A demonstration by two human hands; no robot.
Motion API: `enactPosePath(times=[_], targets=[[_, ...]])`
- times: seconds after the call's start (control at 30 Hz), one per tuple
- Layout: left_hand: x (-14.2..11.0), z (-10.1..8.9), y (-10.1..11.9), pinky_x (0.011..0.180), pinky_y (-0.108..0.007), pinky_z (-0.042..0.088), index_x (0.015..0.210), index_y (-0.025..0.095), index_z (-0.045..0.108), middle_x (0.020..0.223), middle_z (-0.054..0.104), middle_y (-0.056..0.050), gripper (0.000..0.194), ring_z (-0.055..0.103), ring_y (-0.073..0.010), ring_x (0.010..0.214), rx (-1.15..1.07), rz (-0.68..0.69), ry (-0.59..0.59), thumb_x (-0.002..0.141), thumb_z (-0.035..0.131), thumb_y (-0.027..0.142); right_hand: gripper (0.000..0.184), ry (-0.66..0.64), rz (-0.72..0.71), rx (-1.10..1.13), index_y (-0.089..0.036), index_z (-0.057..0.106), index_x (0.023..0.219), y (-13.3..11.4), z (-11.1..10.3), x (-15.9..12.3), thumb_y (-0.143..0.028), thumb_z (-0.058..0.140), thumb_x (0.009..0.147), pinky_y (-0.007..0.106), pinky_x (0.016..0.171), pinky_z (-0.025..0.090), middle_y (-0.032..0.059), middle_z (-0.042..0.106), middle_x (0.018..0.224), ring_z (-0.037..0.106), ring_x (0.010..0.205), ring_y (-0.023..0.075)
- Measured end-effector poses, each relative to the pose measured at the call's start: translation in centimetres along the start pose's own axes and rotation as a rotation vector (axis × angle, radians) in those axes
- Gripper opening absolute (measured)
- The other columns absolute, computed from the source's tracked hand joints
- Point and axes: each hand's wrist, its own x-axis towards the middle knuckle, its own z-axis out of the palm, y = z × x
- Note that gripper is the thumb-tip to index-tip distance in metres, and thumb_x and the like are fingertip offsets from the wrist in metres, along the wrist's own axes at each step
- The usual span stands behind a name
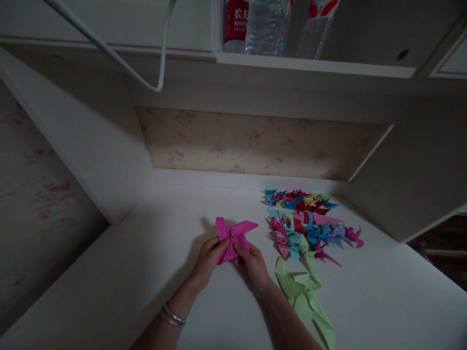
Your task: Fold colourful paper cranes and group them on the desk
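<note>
Both hands hold a magenta folded paper piece (239, 239) just above the white desk, with two pointed flaps sticking out at its top. My left hand (208, 260) pinches its left side, thumb on the front. On the lower right edge, my right hand (253, 266) grips it with the thumb pressed on the paper and the fingers behind. Close to the right forearm lie pale green folded paper pieces (301, 291). Beyond them is a heap of small folded paper pieces (310, 231) in pink, blue, red and purple.
A second row of colourful folded papers (295, 200) lies near the back of the white desk (146, 272). Overhead, a shelf (314, 65) holds plastic bottles (268, 26). A white curved rod or cable (120, 61) hangs at upper left. Side panels (408, 165) flank the desk.
</note>
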Motion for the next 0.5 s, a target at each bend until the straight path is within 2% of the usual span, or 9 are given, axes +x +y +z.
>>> enactPosePath(times=[0.23, 0.5], targets=[[0.11, 0.05, -0.14, 0.064, -0.027, 0.044, 0.090, 0.010, 0.071, 0.078, 0.068, -0.007, 0.040, 0.059, -0.0184, 0.070, -0.011, -0.001, 0.007, 0.073, 0.067, 0.046, 0.033, 0.002, -0.011, -0.043, -0.016, 0.058, 0.067, 0.06, -0.18, 0.04, -0.045, 0.065, 0.079, 0.026, 0.054, 0.031, -0.0011, 0.054, 0.056, 0.043, 0.053, 0.0114], [0.07, 0.12, -0.16, 0.063, -0.026, 0.043, 0.085, 0.009, 0.070, 0.076, 0.068, -0.007, 0.039, 0.058, -0.0181, 0.068, -0.002, 0.008, 0.021, 0.071, 0.068, 0.045, 0.032, -0.003, -0.003, -0.021, -0.016, 0.059, 0.066, 0.08, -0.08, 0.00, -0.046, 0.067, 0.077, 0.025, 0.052, 0.031, -0.0012, 0.053, 0.054, 0.042, 0.050, 0.0113]])
